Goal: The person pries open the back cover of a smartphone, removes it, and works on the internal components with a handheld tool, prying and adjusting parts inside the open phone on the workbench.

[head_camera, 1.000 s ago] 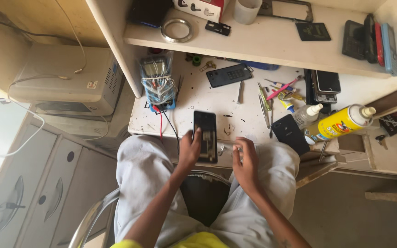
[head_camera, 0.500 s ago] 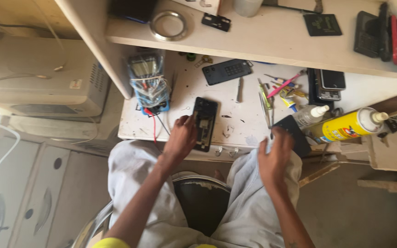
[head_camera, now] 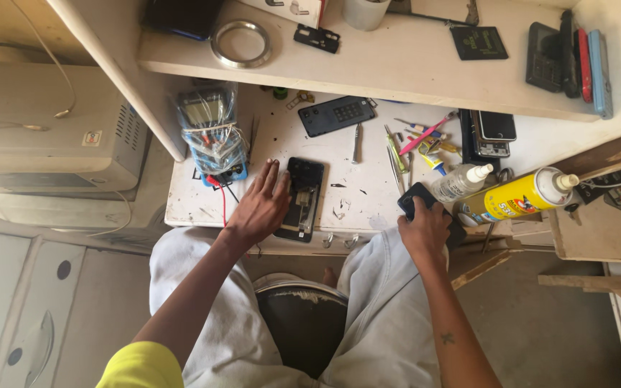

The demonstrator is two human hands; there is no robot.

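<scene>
While the left hand (head_camera: 259,208) is lying flat with fingers spread at nine o'clock of the opened phone (head_camera: 301,198) on the white bench (head_camera: 368,194), the right hand (head_camera: 424,230) is closing around a dark device (head_camera: 417,195) at three o'clock, so reassembly is judged outstanding.

Single head view, looking steeply down onto workbench (head_camera: 368,194), close.

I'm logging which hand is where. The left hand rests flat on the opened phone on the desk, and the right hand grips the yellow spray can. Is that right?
Not quite. In the head view the right hand grips a dark flat object at the desk edge; the yellow spray can lies untouched beside it. The left hand does rest on the opened phone.
</scene>
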